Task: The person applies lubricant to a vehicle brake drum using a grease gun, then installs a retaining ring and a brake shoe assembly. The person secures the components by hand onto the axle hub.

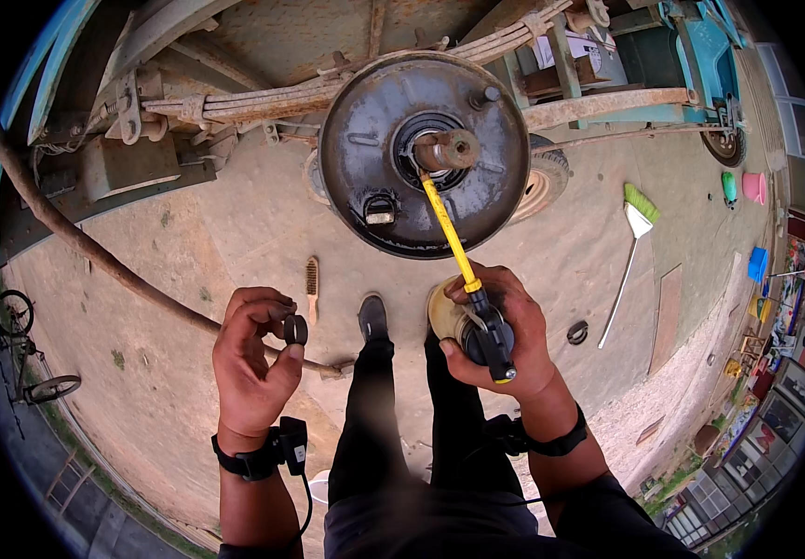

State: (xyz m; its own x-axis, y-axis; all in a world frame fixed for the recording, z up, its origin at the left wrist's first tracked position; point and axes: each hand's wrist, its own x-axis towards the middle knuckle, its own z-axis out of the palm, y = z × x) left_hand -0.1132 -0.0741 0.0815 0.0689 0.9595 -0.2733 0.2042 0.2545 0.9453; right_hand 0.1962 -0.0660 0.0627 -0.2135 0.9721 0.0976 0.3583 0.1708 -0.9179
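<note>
Head view: screwdriver (463,270) gripped in right hand (495,340), left hand (253,359) well apart.

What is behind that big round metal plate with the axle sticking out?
Behind the round plate run rusty leaf springs and the vehicle's underside, with a tyre peeking past its right edge. Whatever joins the plate to the axle stub at the back is covered.

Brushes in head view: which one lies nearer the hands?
The wire brush, lying on the ground just above the left hand. The other, a green-bristled broom with a white handle, lies farther off, to the right of the right hand.
</note>
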